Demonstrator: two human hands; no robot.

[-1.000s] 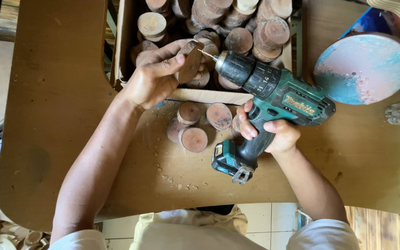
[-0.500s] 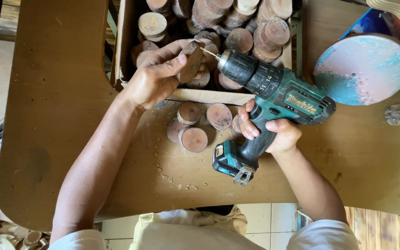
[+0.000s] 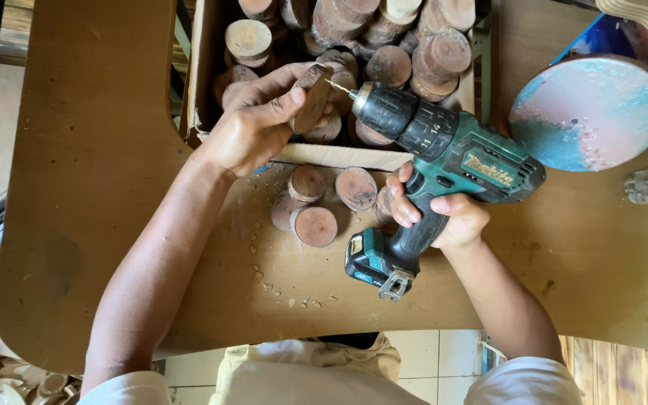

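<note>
A: Item one, upper centre of the frame: left hand [image 3: 253, 127], fingers and thumb closed around a wood slice [image 3: 313, 96], held on edge above the counter [image 3: 99, 187].

B: Item two, centre right: right hand [image 3: 444, 214], wrapped around the grip of a green cordless drill [image 3: 444, 157]. Drill bit [image 3: 339, 88] meets the face of the slice.

A: Handling note, as a judgement: bit square to the face, light pressure, low speed at entry. The thin slice may split or spin if forced.

B: Agreed. The fingertips [image 3: 294, 96] lie close to the bit's line; better kept at the rim, clear of the exit side.

A: Item three, top of the frame: open box [image 3: 200, 90] full of similar slices, right behind the work.

B: Item four, centre: drilled or waiting slices [image 3: 316, 225] loose on the counter, which one I cannot tell. Sawdust crumbs [image 3: 264, 281] lie below them.

A: Item five, upper right: round blue-and-pink disc [image 3: 590, 112], well apart from the drilling.
</note>
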